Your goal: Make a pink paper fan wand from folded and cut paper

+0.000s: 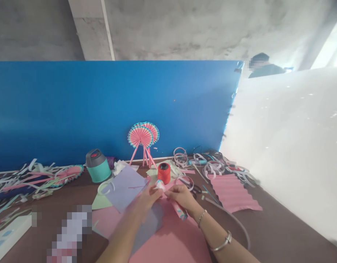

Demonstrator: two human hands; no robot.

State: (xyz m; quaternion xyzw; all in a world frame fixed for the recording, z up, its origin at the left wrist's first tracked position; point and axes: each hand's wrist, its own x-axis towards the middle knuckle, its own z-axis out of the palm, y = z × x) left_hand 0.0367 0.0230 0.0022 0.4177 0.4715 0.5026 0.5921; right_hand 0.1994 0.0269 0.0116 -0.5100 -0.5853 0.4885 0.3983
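Above the table, both hands pinch a narrow bundle of folded pink paper [177,208] with white and blue edges. My left hand [148,195] is closed at its upper end, near a whitish tip. Farther down, the fingers of my right hand [180,196] close around its middle, and the lower end sticks out below them. Just beyond the hands stands a red spool of thread [164,174] with a dark top. Flat pink paper [173,237] lies beneath the hands, beside lilac sheets [124,186].
Pink pleated paper fans [141,136] lean against the blue partition [75,106]. A teal container with a grey lid [98,166] stands at left, near piled paper strips [34,179]. Dark-handled scissors [196,190], coiled strips [213,168] and a creased pink sheet [234,193] lie at right.
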